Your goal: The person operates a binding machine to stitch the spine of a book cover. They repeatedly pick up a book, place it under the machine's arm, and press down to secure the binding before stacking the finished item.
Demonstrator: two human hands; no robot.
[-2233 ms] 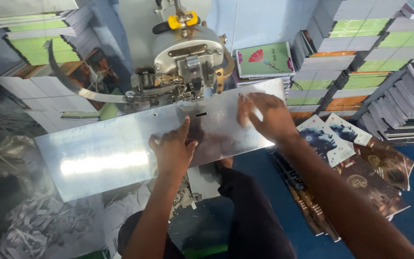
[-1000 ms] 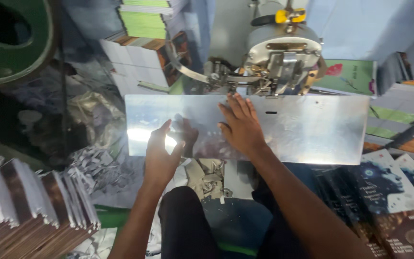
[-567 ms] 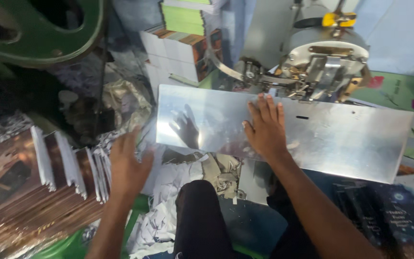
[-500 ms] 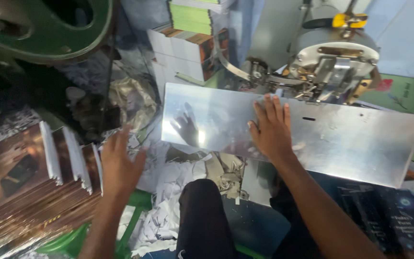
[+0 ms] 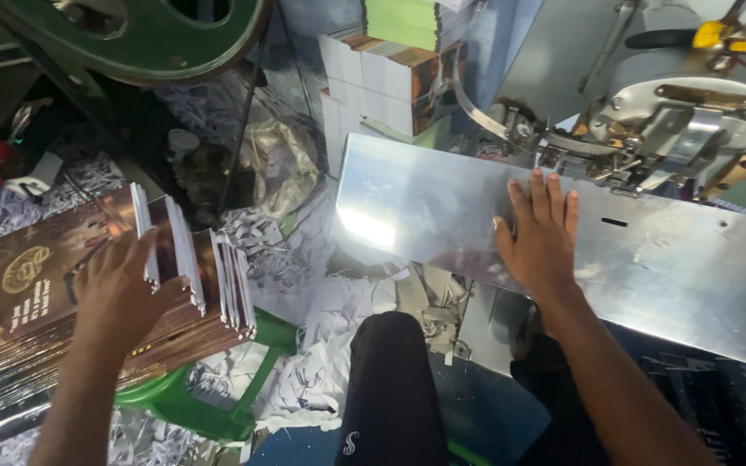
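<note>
My left hand (image 5: 123, 289) rests on top of a fanned stack of brown glossy booklets (image 5: 62, 293) lying on a green stool at the lower left, with its fingers over the upper booklet edges. My right hand (image 5: 539, 233) lies flat, fingers spread, on the shiny metal work plate (image 5: 666, 267) of a stitching machine (image 5: 684, 95). Nothing is held in the right hand.
Shredded paper scraps (image 5: 304, 285) cover the floor between the stool and the plate. Stacks of bound books (image 5: 390, 60) stand behind the plate. A large green wheel (image 5: 131, 34) sits at the top left. My dark-trousered knee (image 5: 390, 380) is below.
The view swung left. My left hand left the metal plate and reached down to the booklet stack on the left. My right hand stayed flat on the plate.
</note>
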